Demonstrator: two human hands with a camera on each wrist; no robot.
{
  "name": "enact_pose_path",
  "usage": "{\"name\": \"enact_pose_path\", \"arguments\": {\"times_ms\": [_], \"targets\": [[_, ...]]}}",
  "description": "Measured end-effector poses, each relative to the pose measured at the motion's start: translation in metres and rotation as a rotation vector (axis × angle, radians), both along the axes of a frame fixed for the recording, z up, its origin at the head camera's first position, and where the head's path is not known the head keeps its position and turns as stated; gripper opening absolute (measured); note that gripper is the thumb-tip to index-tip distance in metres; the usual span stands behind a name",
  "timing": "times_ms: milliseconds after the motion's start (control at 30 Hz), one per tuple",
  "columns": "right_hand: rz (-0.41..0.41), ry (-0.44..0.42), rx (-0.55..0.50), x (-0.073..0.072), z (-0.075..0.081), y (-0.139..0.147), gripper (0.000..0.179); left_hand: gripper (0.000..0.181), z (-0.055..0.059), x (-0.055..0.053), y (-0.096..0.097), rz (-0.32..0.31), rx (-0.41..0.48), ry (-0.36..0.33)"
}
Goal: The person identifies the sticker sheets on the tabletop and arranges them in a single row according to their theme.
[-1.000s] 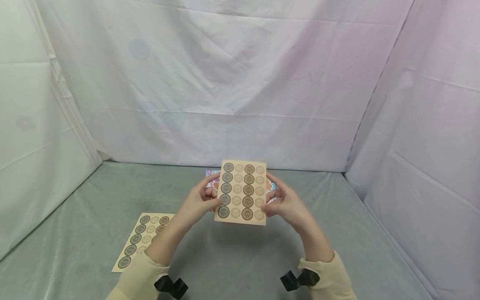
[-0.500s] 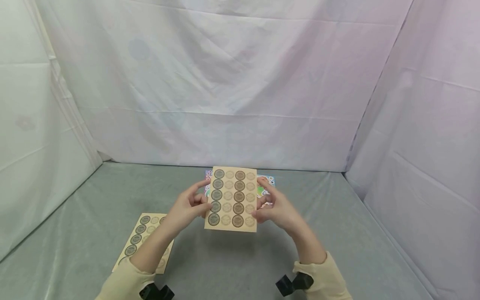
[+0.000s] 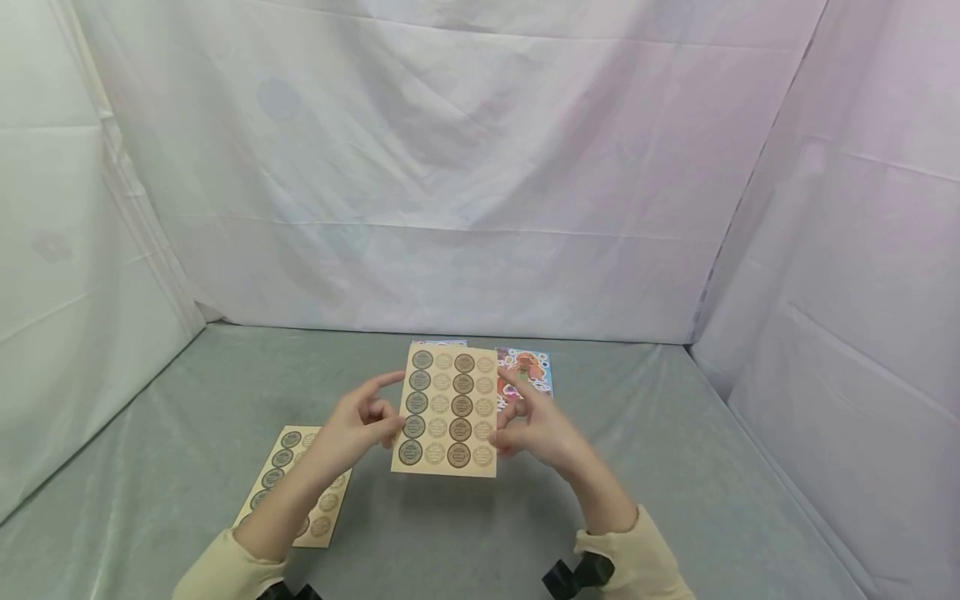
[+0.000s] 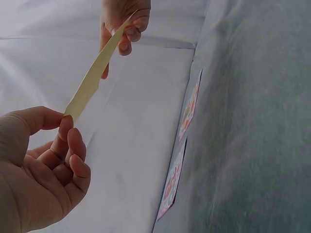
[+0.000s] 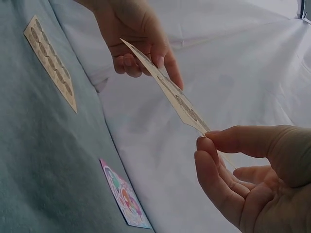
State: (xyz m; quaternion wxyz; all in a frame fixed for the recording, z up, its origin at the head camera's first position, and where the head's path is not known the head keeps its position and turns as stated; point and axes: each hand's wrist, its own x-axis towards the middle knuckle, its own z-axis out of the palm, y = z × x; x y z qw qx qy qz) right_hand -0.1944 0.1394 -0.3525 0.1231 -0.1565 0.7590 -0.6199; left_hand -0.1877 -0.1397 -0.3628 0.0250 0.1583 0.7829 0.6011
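A cream sticker sheet (image 3: 442, 408) with columns of round dark and pale stickers is held up off the table, tilted toward the head camera. My left hand (image 3: 358, 429) pinches its left edge between thumb and fingers. On the opposite edge, my right hand (image 3: 536, 429) pinches it the same way. Seen edge-on in the left wrist view, the sheet (image 4: 92, 80) looks slightly bent. A second cream sticker sheet (image 3: 327, 515) lies flat on the table at the left, partly hidden under my left forearm.
Two colourful printed sheets lie at the back of the table: one (image 3: 534, 371) shows right of the held sheet, while the other (image 3: 442, 342) is mostly hidden behind it. A grey cloth (image 3: 675, 483) covers the table, and white curtains (image 3: 465, 167) enclose the back and sides.
Both hands have moved left and a little nearer with the held sticker sheet. More of the right colourful sheet shows behind it now. The sheet on the table stays put.
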Motion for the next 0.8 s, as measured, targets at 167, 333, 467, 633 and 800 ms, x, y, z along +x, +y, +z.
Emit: {"name": "enact_pose_path", "arguments": {"times_ms": [167,333,467,633,800], "targets": [[0.02,-0.004,0.014,0.002,-0.002,-0.006,0.093,0.06,-0.002,0.004,-0.006,-0.003,-0.008,-0.008],[0.03,-0.024,0.008,0.004,-0.006,-0.011,0.094,0.062,-0.004,0.007,-0.01,0.003,-0.018,-0.016],[0.028,-0.031,0.014,0.004,-0.009,-0.015,0.094,0.063,-0.006,0.009,-0.012,0.02,-0.042,-0.025],[0.029,-0.021,0.025,0.003,-0.014,-0.02,0.095,0.063,-0.009,0.01,-0.016,0.012,-0.068,-0.023],[0.039,-0.007,0.028,0.004,-0.015,-0.025,0.097,0.064,-0.013,0.008,-0.021,-0.005,-0.097,-0.017]]}}
